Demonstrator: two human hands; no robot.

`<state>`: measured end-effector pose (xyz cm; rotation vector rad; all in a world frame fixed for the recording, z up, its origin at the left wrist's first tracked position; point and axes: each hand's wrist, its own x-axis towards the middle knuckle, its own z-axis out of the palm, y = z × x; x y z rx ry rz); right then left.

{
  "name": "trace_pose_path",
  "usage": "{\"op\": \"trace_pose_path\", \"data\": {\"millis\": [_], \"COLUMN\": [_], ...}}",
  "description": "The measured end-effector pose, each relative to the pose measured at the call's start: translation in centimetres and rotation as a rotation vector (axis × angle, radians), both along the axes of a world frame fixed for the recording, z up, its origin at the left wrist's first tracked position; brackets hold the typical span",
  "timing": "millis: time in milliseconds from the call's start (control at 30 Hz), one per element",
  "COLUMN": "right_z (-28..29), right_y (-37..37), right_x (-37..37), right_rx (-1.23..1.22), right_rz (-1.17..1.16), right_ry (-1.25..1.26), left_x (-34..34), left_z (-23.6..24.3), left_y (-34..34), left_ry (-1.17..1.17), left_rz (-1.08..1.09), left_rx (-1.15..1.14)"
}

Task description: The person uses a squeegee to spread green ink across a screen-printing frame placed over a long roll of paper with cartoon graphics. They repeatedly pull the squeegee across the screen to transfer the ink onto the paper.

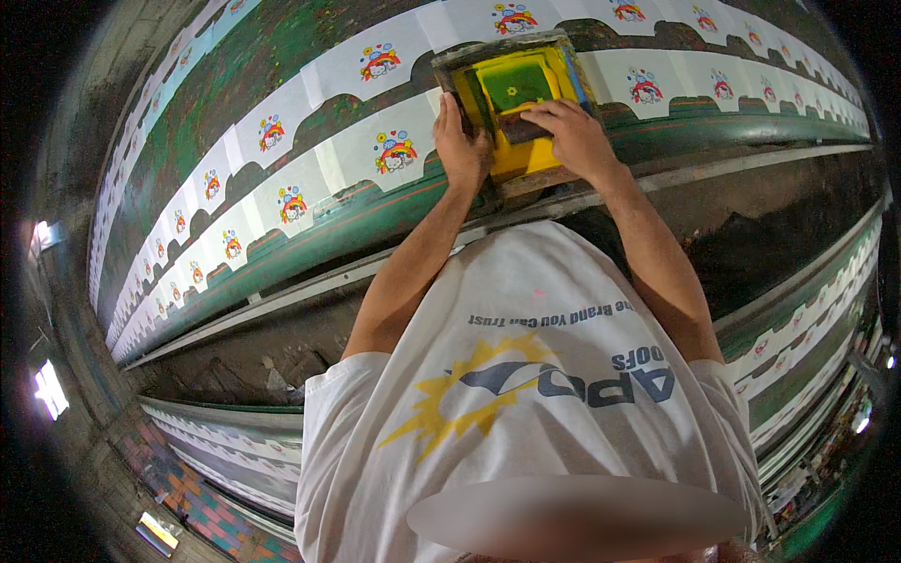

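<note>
A screen-printing frame (502,44) lies on the long green table over a row of white cut fabric pieces. Its mesh (514,77) is smeared with yellow ink, with a green area and a small flower shape showing. At the frame's left side, my left hand (460,145) is closed around the edge, fingers pointing away from me. My right hand (580,139) grips a dark-edged squeegee (518,128) that rests across the yellow mesh, around the middle of the frame. The fabric piece under the frame is hidden.
White fabric pieces (361,155) with colourful cartoon and rainbow prints run in curved rows along the green table (375,214). A metal rail (328,283) follows its near edge. Behind me, more tables carry printed pieces (798,328). Coloured floor tiles (202,502) show lower left.
</note>
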<state>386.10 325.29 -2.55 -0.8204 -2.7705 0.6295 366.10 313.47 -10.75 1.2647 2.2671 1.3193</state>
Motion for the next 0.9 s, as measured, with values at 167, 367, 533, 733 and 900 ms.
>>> {"op": "trace_pose_path", "data": {"millis": [167, 367, 533, 733, 900], "right_z": [0.4, 1.6, 1.0, -0.3, -0.4], "right_y": [4.1, 9.9, 12.1, 11.1, 4.5], "right_x": [-3.3, -7.6, -9.0, -8.2, -2.0], "right_rx": [-0.029, -0.186, -0.001, -0.090, -0.084], "right_rz": [0.005, 0.071, 0.114, 0.081, 0.098], "right_ry": [-0.065, -0.331, -0.117, -0.227, -0.105], "left_x": [0.3, 0.7, 1.0, 0.8, 0.8], "left_z": [0.9, 1.3, 1.5, 1.4, 1.6], "left_y": [0.1, 0.3, 0.4, 0.6, 0.2], "left_ry": [0.017, 0.019, -0.009, 0.017, 0.027], "left_rz": [0.012, 0.028, 0.045, 0.048, 0.027], "left_rx": [-0.043, -0.017, -0.073, -0.045, -0.058]}}
